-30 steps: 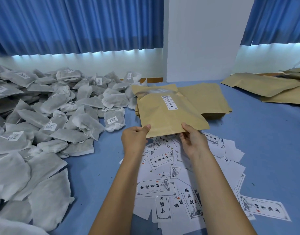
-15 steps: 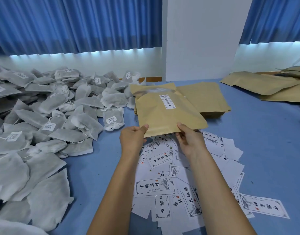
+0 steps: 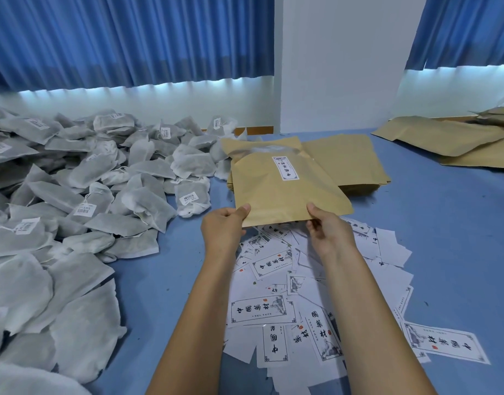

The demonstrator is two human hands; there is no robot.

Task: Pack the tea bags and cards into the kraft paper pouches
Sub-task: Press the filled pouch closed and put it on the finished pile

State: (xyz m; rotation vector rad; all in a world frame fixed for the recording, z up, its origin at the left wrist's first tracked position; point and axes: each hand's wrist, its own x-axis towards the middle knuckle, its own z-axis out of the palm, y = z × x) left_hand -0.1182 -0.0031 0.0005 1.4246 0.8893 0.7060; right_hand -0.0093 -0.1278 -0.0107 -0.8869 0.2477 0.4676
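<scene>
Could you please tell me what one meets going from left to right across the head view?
Tea bags → left hand → held pouch → right hand → loose pouches at the far right.

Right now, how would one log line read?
left hand: grips pouch | right hand: grips pouch | cards: scattered beneath | tea bags: heaped left

I get one wide-angle view only, worn on the person's head. It looks forward and down across the blue-topped table [image 3: 444, 252] toward the blue pleated curtains [image 3: 131, 38]. It sits near: bare forearms [image 3: 193, 323] enter from the bottom edge, and the tan kraft paper pouch [image 3: 273, 195] lies at the centre.
</scene>
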